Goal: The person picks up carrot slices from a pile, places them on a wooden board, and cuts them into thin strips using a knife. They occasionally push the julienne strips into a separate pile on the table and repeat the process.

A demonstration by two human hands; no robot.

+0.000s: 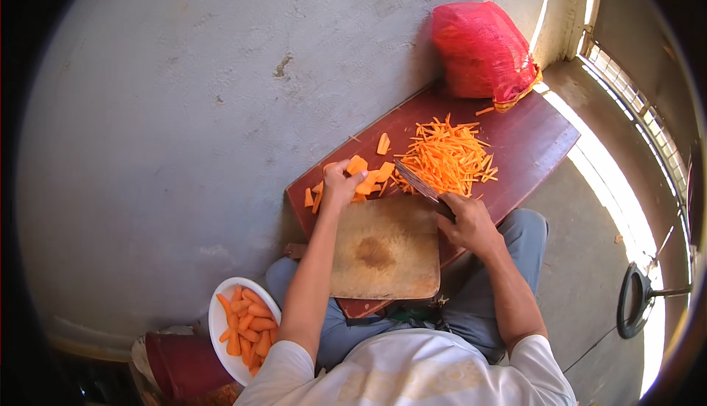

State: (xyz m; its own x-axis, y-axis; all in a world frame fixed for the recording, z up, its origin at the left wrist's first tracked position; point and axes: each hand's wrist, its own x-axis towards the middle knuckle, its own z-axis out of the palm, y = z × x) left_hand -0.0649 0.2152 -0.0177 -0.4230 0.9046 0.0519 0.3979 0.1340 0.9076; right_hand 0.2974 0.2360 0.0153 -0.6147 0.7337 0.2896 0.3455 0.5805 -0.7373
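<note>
My left hand [341,182] is at the pile of cut carrot pieces [384,174], its fingers bent round a carrot piece [357,164]. In my right hand [469,222] is a knife [417,179], its blade pointing up and left beside a heap of carrot sticks [447,154]. Between my forearms lies a wooden cutting board [398,251] with a dark worn patch and no carrot on it. One carrot slice [383,144] sits apart, above the pieces.
The dark red table [534,137] runs along a grey wall [184,126]. A red mesh bag [479,49] stands at its far end. At lower left, a white bowl [215,325] holds several peeled carrots [250,321] near a dark red bucket [169,362]. A round black stand [633,299] is at right.
</note>
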